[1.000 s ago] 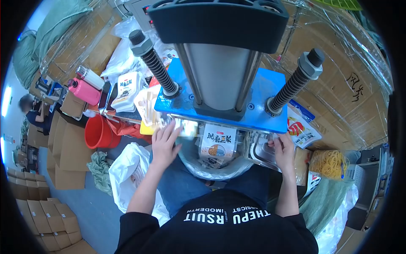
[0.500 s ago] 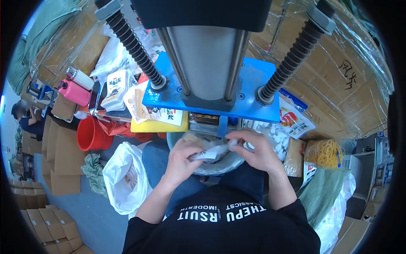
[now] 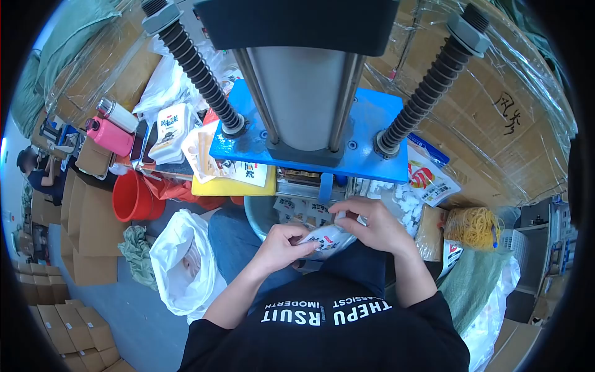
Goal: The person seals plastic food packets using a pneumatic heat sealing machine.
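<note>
A white plastic bag with dark and red print (image 3: 326, 238) is spread between my two hands, above my lap. My left hand (image 3: 279, 249) pinches its left side, thumb lying over the print. At its upper right edge my right hand (image 3: 373, 224) is closed, and a small pale bit shows at the fingertips. Behind them stands a pale green basin (image 3: 253, 218) holding several similar printed bags (image 3: 304, 208). Just beyond it is a press with a blue plate (image 3: 365, 118), a grey cylinder (image 3: 294, 99) and two springs.
Right of the press lie a heap of small white pieces (image 3: 406, 208) and a bundle of yellow rubber bands (image 3: 474, 227). At left are a yellow block (image 3: 232, 187), a red bucket (image 3: 133, 197) and a white sack (image 3: 183, 266). Another person (image 3: 42, 175) sits far left.
The bag between my hands has turned its printed face up and opened out flatter. My left hand has moved down and right, and more bags in the basin show.
</note>
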Action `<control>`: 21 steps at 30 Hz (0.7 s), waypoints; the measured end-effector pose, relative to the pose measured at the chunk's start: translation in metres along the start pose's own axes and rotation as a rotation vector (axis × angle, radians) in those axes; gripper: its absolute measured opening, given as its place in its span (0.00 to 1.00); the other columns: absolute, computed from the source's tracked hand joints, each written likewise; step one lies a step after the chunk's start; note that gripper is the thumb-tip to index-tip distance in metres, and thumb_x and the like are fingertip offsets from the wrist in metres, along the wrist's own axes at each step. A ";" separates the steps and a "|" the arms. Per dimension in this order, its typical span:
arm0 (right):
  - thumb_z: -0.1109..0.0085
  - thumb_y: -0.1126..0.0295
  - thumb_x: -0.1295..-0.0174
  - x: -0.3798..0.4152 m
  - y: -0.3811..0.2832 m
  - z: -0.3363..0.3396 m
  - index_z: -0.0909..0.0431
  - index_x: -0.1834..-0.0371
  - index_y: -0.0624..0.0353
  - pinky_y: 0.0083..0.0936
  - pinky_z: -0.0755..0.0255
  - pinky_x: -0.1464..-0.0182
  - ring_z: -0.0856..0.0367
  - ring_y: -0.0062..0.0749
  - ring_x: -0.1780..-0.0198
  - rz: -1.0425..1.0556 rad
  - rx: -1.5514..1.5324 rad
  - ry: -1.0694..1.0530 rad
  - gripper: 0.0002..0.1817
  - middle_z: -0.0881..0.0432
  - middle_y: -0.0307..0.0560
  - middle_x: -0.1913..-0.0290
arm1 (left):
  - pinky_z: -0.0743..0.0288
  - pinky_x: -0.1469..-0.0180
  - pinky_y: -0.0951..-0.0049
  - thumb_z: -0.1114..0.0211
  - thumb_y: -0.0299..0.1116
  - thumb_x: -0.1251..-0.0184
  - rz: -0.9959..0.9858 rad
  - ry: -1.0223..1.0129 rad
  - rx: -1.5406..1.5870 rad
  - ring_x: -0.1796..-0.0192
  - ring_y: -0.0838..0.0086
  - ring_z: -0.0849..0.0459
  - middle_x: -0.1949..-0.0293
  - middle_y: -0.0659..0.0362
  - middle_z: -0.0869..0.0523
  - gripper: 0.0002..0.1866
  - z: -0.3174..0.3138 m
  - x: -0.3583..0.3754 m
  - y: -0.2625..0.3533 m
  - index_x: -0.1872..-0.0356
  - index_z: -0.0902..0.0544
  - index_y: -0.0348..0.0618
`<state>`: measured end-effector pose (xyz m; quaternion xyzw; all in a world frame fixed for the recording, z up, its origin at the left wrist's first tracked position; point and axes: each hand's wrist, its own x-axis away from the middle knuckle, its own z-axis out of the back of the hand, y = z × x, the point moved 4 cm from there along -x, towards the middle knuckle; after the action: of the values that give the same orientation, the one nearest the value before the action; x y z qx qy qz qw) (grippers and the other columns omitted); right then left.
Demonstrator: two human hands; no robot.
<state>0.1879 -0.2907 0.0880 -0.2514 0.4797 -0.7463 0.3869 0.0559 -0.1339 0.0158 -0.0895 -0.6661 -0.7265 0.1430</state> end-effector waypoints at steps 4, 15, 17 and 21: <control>0.38 0.74 0.38 0.009 0.019 -0.033 0.19 0.52 0.63 0.20 0.27 0.57 0.21 0.23 0.60 -0.014 -0.278 0.155 0.12 0.16 0.42 0.60 | 0.22 0.63 0.79 0.31 0.31 0.36 0.036 -0.024 0.346 0.66 0.83 0.16 0.67 0.58 0.12 0.10 -0.006 0.004 -0.012 0.61 0.13 0.32; 0.44 0.80 0.36 0.010 0.043 -0.013 0.19 0.56 0.66 0.24 0.25 0.58 0.16 0.32 0.60 0.007 -0.032 0.350 0.08 0.16 0.52 0.59 | 0.23 0.59 0.77 0.32 0.30 0.37 0.047 0.060 0.213 0.64 0.81 0.17 0.66 0.59 0.12 0.12 -0.024 -0.053 -0.010 0.58 0.15 0.30; 0.44 0.80 0.36 0.015 0.044 -0.007 0.19 0.55 0.65 0.24 0.26 0.58 0.17 0.32 0.60 0.003 -0.015 0.417 0.08 0.16 0.51 0.60 | 0.23 0.60 0.77 0.32 0.30 0.37 0.010 0.047 0.162 0.64 0.81 0.17 0.66 0.59 0.12 0.12 -0.033 -0.074 -0.008 0.59 0.15 0.30; 0.45 0.80 0.35 0.036 0.052 0.020 0.20 0.54 0.65 0.22 0.27 0.55 0.19 0.27 0.60 -0.036 0.039 0.598 0.09 0.18 0.46 0.60 | 0.23 0.61 0.78 0.32 0.33 0.37 0.000 -0.032 -0.118 0.64 0.81 0.17 0.67 0.60 0.13 0.12 -0.029 -0.082 0.019 0.60 0.15 0.33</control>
<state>0.1993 -0.3429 0.0490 -0.0213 0.5534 -0.8032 0.2197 0.1411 -0.1570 0.0047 -0.1095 -0.6243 -0.7630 0.1268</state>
